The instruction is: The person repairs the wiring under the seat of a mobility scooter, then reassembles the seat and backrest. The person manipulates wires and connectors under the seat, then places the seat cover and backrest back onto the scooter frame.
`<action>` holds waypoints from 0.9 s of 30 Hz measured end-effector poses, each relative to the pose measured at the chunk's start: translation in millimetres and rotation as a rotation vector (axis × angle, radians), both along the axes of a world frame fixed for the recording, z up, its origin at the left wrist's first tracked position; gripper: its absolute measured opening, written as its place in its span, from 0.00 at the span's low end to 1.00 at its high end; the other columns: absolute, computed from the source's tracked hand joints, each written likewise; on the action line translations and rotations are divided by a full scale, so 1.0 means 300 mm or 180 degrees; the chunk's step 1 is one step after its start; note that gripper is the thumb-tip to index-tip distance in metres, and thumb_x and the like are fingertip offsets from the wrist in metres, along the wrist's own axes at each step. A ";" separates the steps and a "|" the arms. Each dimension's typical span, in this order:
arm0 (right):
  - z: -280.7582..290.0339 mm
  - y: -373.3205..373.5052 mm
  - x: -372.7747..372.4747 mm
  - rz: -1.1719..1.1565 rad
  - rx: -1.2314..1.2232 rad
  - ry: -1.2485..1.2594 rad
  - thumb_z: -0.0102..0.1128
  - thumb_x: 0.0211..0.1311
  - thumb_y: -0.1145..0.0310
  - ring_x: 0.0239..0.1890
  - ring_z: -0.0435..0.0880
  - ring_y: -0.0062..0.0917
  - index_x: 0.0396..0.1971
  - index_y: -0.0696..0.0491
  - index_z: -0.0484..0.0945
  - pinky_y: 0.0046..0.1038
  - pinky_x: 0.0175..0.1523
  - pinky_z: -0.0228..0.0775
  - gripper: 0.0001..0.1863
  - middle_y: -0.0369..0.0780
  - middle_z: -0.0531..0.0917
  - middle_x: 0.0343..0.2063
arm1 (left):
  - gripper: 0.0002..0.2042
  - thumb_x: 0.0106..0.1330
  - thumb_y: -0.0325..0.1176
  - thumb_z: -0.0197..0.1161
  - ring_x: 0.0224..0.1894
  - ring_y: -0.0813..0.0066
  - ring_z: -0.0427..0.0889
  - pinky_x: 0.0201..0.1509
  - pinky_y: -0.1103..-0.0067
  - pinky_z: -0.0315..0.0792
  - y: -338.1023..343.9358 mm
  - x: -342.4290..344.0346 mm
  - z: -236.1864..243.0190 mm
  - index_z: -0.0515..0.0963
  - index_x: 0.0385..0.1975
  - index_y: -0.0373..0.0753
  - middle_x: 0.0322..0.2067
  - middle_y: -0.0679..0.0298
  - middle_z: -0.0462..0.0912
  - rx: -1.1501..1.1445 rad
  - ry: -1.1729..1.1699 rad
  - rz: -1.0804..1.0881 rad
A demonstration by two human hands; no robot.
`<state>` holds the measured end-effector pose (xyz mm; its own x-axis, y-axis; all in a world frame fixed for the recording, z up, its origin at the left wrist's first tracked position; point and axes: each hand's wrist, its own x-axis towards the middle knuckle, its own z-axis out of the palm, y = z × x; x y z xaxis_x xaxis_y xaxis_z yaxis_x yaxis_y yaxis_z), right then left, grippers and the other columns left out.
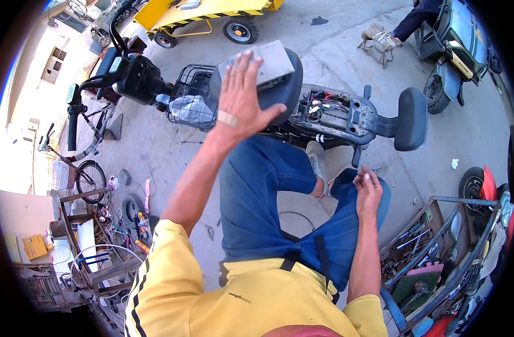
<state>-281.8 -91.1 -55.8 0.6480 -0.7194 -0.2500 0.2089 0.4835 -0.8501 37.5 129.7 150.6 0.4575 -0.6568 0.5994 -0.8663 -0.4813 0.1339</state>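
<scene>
My left hand (240, 98) is stretched out flat with the thumb apart, over the black seat (294, 92) of an electric scooter. A grey box-shaped unit (277, 63) lies on that seat, partly behind my fingers; whether they touch it I cannot tell. Behind the seat, the scooter's uncovered compartment (327, 109) shows red and black wires. Down by my right knee, my right hand (368, 194) is closed with fingertips pinched together. Something thin seems to stick out of the pinch, too small to name.
A wire basket (199, 78) holding a plastic bag is left of the seat; a backrest (411, 119) rises at right. A tool-filled metal rack (420, 224) stands at lower right, a cluttered frame (99, 275) at lower left. A yellow cart (206, 12) and another person's leg (411, 25) are farther off.
</scene>
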 end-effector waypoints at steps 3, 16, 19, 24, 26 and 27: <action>-0.004 0.011 0.014 0.0203 0.0511 -0.0037 0.62 0.74 0.69 0.39 0.84 0.21 0.56 0.62 0.82 0.25 0.48 0.78 0.17 0.39 0.86 0.41 | 0.60 0.47 0.55 0.82 0.79 0.43 0.56 0.82 0.53 0.51 0.032 0.218 0.052 0.53 0.78 0.39 0.74 0.42 0.60 0.0877 0.0231 0.0378; -0.034 -0.002 -0.021 0.0246 0.0610 0.0003 0.63 0.73 0.65 0.42 0.83 0.21 0.57 0.59 0.82 0.25 0.49 0.74 0.19 0.37 0.86 0.43 | 0.61 0.38 0.43 0.86 0.71 0.47 0.68 0.78 0.61 0.62 -0.280 -0.108 0.085 0.58 0.76 0.37 0.68 0.46 0.68 0.0775 0.0357 -0.1342; -0.022 0.002 -0.003 0.0265 0.0666 0.0042 0.63 0.73 0.65 0.42 0.83 0.20 0.57 0.60 0.82 0.25 0.49 0.74 0.19 0.36 0.86 0.43 | 0.59 0.40 0.45 0.86 0.72 0.46 0.65 0.82 0.57 0.56 -0.384 -0.156 -0.065 0.58 0.75 0.37 0.67 0.48 0.67 0.1076 0.0269 -0.1510; -0.044 0.010 -0.006 0.0334 0.0671 -0.0056 0.64 0.73 0.63 0.42 0.84 0.20 0.59 0.58 0.82 0.26 0.50 0.76 0.21 0.35 0.86 0.43 | 0.62 0.41 0.47 0.86 0.77 0.49 0.58 0.81 0.43 0.47 -0.445 -0.058 -0.312 0.54 0.79 0.46 0.72 0.53 0.62 0.1847 0.0397 -0.0880; -0.043 -0.002 -0.012 0.0228 0.0727 -0.0045 0.64 0.73 0.65 0.43 0.83 0.20 0.58 0.59 0.82 0.25 0.49 0.74 0.20 0.36 0.86 0.43 | 0.62 0.41 0.47 0.87 0.78 0.50 0.56 0.80 0.40 0.45 -0.472 -0.038 -0.352 0.53 0.79 0.50 0.73 0.55 0.61 0.2040 0.0397 -0.0716; -0.036 -0.005 -0.016 0.0183 0.0757 -0.0027 0.63 0.73 0.65 0.43 0.82 0.21 0.58 0.60 0.82 0.25 0.49 0.74 0.19 0.37 0.86 0.43 | 0.62 0.41 0.46 0.87 0.78 0.51 0.55 0.80 0.39 0.44 -0.489 -0.037 -0.363 0.52 0.80 0.52 0.74 0.56 0.60 0.2076 0.0424 -0.0708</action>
